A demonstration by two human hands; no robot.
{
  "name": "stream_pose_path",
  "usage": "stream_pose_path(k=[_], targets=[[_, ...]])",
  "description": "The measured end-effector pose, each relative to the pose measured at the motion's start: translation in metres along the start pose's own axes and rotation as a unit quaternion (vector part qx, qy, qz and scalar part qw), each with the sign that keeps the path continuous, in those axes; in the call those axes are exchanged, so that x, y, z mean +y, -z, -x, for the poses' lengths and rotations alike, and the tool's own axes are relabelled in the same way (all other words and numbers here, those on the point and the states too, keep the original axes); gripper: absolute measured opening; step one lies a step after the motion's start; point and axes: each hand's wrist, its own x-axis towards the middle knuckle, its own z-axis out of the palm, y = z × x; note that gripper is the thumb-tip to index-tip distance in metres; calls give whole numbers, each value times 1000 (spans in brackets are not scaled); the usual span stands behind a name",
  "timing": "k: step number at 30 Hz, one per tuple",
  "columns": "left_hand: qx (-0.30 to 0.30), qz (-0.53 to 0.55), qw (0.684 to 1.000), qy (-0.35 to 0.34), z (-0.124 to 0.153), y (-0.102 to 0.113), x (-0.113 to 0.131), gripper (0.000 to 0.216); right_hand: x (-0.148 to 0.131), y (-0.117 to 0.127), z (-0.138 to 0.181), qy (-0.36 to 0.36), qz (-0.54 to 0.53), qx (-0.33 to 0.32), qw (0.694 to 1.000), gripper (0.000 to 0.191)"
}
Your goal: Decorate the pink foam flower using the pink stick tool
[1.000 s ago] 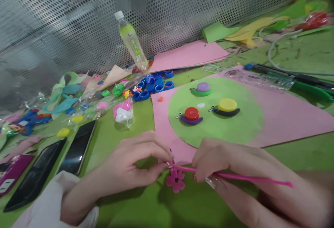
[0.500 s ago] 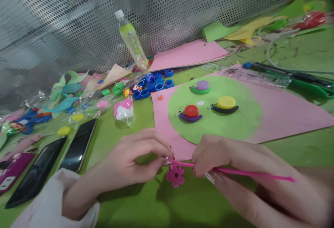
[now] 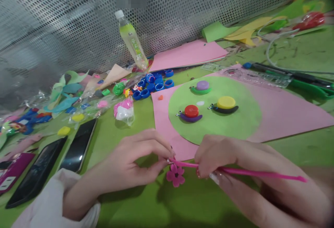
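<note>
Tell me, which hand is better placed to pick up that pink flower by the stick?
Probably the left hand: its fingertips pinch the stick at its tip, right above the flower. The right hand grips the stick farther along.

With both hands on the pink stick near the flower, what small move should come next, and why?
Probably lower the stick tip onto the flower. The left hand pinches its tip just above the flower, the right hand grips its shaft, and whether they already touch is unclear.
</note>
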Motion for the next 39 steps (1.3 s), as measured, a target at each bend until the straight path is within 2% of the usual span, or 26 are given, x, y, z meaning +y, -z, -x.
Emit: stream_pose_path(k=[33, 39], targets=[[-20, 10, 1000, 10, 2, 1, -2, 15, 3, 3, 6, 14, 1, -7, 1000, 17], [-25, 17, 999, 11, 3, 0, -3, 15, 13, 8, 17, 13, 5, 3, 1000, 14]])
